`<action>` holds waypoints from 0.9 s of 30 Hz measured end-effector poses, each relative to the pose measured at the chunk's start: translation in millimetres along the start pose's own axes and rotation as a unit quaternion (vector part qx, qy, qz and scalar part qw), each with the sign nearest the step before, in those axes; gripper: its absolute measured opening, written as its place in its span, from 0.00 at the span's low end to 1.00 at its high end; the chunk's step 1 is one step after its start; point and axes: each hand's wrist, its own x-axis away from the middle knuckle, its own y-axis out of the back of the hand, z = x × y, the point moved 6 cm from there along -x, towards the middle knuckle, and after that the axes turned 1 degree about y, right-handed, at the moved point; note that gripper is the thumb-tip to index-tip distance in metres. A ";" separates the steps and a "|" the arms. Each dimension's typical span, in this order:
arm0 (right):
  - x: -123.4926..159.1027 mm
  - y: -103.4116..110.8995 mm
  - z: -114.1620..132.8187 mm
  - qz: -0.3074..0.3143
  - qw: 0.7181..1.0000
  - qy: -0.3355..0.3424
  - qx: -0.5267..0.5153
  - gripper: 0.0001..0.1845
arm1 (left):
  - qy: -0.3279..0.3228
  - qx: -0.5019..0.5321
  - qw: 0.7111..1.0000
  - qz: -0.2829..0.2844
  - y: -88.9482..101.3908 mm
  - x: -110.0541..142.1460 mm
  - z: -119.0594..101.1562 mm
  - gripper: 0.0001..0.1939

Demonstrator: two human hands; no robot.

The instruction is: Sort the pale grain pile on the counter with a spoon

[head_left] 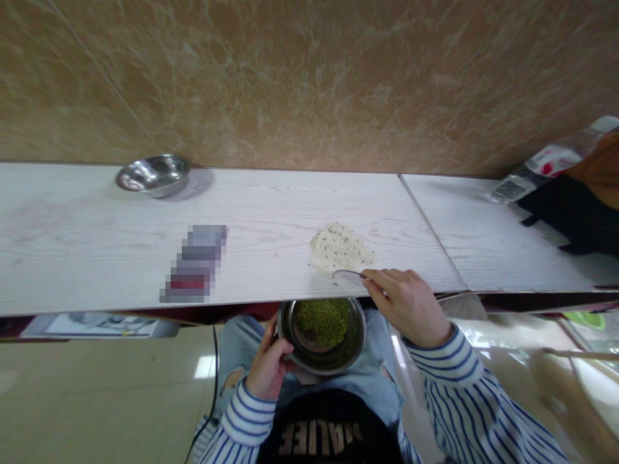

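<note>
Grains (338, 245), pale with dark specks, are lying near the counter's (261, 258) front edge, probably light, hard and quick to scatter. The right hand (406, 303) is pinching a thin tool (345, 271) behind its tip, likely the surest hold. The left hand (271, 367) is gripping a bean bowl (360, 348) holding green beans (325, 319); a steel bowl (167, 185) is standing by the back edge.

Metal bowl (169, 188) at ten o'clock, plastic bottle (546, 162) past two

The bowl sits on the pale surface (251, 206) near the marbled brown wall (309, 77). A pixelated patch (193, 261) lies around half past eight. A dark item (580, 212) at three adjoins the bottle.
</note>
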 end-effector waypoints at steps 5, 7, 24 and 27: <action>1.3 -0.6 -0.1 -0.001 1.000 0.001 -0.002 0.14 | 0.002 0.010 1.000 -0.003 -0.3 -0.8 0.8 0.38; 0.2 -0.9 -1.8 -0.005 1.000 -0.006 0.008 0.14 | 0.006 0.012 1.000 -0.002 -0.5 -1.0 1.5 0.39; -1.3 2.2 -5.6 0.005 1.000 0.017 0.015 0.13 | 0.003 0.010 1.000 -0.001 -0.8 -0.8 2.1 0.39; -1.2 1.9 -6.4 0.003 1.000 0.015 0.016 0.13 | 0.001 0.003 1.000 -0.002 -1.1 -0.8 2.0 0.39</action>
